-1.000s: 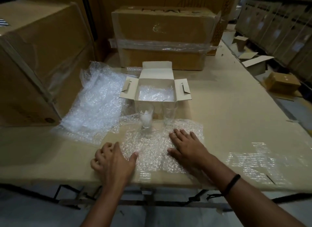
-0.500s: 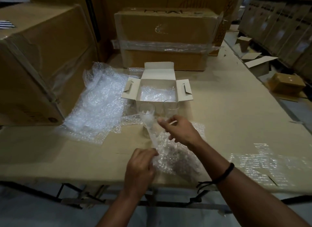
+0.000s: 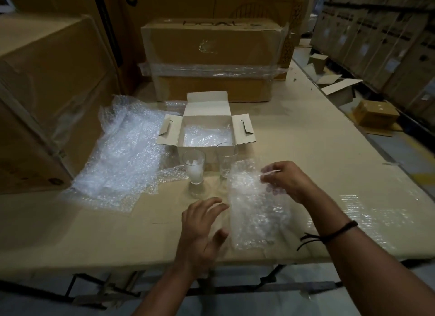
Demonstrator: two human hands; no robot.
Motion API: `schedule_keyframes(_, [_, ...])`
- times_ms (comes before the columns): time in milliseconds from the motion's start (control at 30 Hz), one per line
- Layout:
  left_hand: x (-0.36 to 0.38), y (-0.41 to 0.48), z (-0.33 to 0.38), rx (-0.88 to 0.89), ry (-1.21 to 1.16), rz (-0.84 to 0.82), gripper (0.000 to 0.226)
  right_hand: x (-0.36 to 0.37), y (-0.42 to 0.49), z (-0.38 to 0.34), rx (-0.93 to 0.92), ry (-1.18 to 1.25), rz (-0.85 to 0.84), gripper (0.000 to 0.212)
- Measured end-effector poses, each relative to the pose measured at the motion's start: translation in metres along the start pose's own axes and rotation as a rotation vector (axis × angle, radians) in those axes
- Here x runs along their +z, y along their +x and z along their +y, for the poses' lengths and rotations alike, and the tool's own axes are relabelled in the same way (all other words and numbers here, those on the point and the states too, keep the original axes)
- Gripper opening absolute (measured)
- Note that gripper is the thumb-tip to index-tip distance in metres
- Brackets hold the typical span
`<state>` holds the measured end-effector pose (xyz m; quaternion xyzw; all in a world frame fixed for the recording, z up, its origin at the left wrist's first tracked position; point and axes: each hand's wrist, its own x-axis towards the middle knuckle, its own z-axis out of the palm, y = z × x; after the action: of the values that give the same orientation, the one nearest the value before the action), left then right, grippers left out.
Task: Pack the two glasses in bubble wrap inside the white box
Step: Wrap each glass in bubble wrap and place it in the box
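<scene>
Two clear glasses stand upright on the cardboard-covered table just in front of the open white box [image 3: 181,133]. The left glass [image 3: 194,168] has something white inside; the right glass [image 3: 225,160] looks empty. Bubble wrap lines the bottom of the box. A small bubble wrap sheet [image 3: 255,207] is lifted off the table to the right of the glasses. My right hand [image 3: 286,180] pinches its upper right edge. My left hand [image 3: 203,224] hovers with spread fingers beside the sheet's left edge, holding nothing.
A big heap of bubble wrap [image 3: 122,151] lies left of the box. Large cardboard cartons stand at the left [image 3: 47,92] and behind the box [image 3: 211,57]. The table's front edge runs just below my hands. Small boxes lie on the floor at right [image 3: 374,113].
The small sheet lay flat under both palms, then both hands picked it up. Now my left hand has let go and opened, and my right hand has carried the sheet rightward.
</scene>
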<state>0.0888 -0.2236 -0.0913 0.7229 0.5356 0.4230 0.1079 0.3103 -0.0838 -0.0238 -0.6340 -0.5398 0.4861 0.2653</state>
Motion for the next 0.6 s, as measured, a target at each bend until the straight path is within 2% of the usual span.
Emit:
schedule_keyframes(67, [0.011, 0.009, -0.001, 0.004, 0.139, -0.161, 0.052, -0.009, 0.011, 0.012, 0.02, -0.115, 0.079, 0.026])
schedule_keyframes(167, [0.021, 0.015, 0.001, -0.044, 0.399, -0.468, 0.065, -0.012, 0.018, 0.025, 0.049, -0.276, 0.098, 0.037])
schedule_keyframes(233, [0.022, 0.013, -0.003, -0.057, 0.44, -0.461, 0.067, -0.009, 0.017, 0.032, -0.006, -0.4, 0.159, 0.051])
schedule_keyframes(267, [0.02, 0.012, -0.003, -0.073, 0.406, -0.421, 0.06, -0.008, 0.014, 0.034, -0.083, -0.483, 0.25, 0.056])
schedule_keyframes(333, [0.021, 0.011, -0.006, -0.08, 0.338, -0.324, 0.043, -0.002, 0.006, 0.037, -0.344, -0.648, 0.413, 0.054])
schedule_keyframes(367, [0.021, 0.011, -0.008, -0.078, 0.328, -0.256, 0.037, 0.002, 0.002, 0.036, -0.47, -0.714, 0.4, 0.049])
schedule_keyframes(400, [0.02, 0.01, -0.01, -0.092, 0.328, -0.188, 0.035, 0.006, -0.002, 0.034, -0.554, -0.805, 0.308, 0.044])
schedule_keyframes(467, [0.014, 0.013, -0.005, -0.215, 0.355, -0.104, 0.041, 0.017, -0.005, 0.034, -0.572, -1.0, 0.057, 0.035])
schedule_keyframes(533, [0.007, 0.018, 0.006, -0.371, 0.486, -0.166, 0.064, 0.023, -0.002, 0.035, -0.505, -1.097, -0.058, 0.03])
schedule_keyframes(600, [0.005, 0.021, 0.014, -0.409, 0.622, -0.327, 0.082, 0.023, -0.002, 0.028, -0.523, -1.079, -0.013, 0.03])
